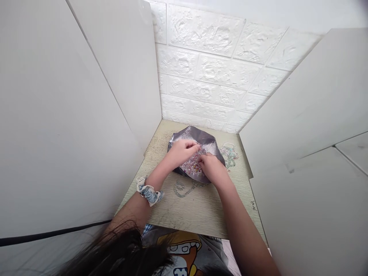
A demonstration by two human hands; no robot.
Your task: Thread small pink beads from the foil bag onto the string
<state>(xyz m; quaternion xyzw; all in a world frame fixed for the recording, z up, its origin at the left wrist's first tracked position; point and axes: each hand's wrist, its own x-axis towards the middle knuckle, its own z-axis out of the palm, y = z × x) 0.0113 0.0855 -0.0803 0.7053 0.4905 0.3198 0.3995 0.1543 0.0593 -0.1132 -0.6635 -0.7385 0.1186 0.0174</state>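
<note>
Left hand (182, 151) above silver pouch (205, 138), fingers bent, half closed, tips at bead pile (193, 165); cannot tell if anything pinched. Right hand (209, 168) at near edge of pile, fingers curled down onto beads, half closed, hold unclear. Pile lies on spread pouch, pouch flat on wood-grain tabletop (198, 211). Bead strand (184, 188) just below pouch; tangled bead strand (229, 155) just right of pouch. Fabric scrunchie (148, 193) around left wrist. White brick-pattern wall (201, 65) beyond pouch; white panels (109, 96) either side.
</note>
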